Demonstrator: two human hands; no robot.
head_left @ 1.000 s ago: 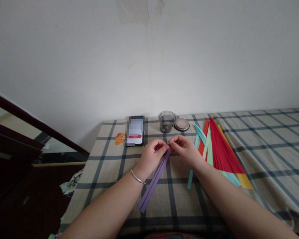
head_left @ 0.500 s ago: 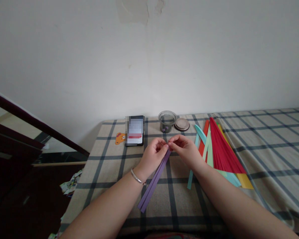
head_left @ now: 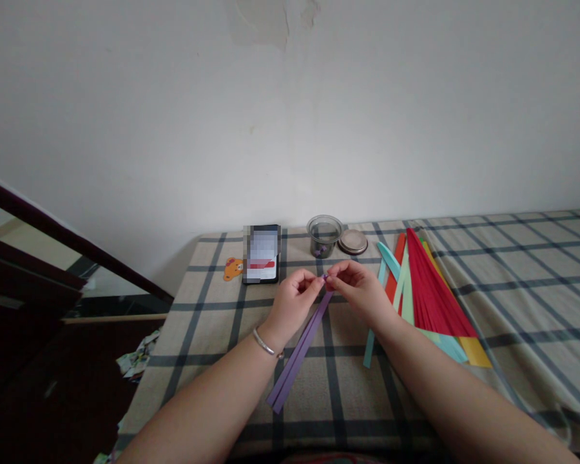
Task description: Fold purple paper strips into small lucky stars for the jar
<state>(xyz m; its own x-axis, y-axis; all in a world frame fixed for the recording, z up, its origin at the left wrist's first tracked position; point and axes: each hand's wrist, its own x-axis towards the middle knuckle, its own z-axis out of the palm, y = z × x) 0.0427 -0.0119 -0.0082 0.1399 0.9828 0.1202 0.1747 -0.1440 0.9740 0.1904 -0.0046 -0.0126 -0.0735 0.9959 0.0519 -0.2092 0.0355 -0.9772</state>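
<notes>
A small piece of purple paper (head_left: 325, 277) shows between the fingertips of both hands. My left hand (head_left: 297, 299) pinches it from the left, thumb against bent fingers; a silver bangle sits on that wrist. My right hand (head_left: 355, 287) pinches it from the right, its fingers curled. The fingers hide most of the piece. Two long purple paper strips (head_left: 297, 361) slant down over the checked cloth below the hands. Their upper ends reach the fingertips, and I cannot tell whether they are joined to the held piece.
Beyond the hands stand a clear plastic tub (head_left: 324, 232) with small purple bits inside and a round lid (head_left: 353, 241). A phone (head_left: 262, 254) leans by an orange bear cutout (head_left: 232, 269). At right lie red paper strips (head_left: 435, 296), among other colours, on the checked tablecloth (head_left: 198, 361).
My left hand has shifted slightly left and down from the right fingertips, and a bit of purple now shows between them. The purple strips' lower ends have stayed in place.
</notes>
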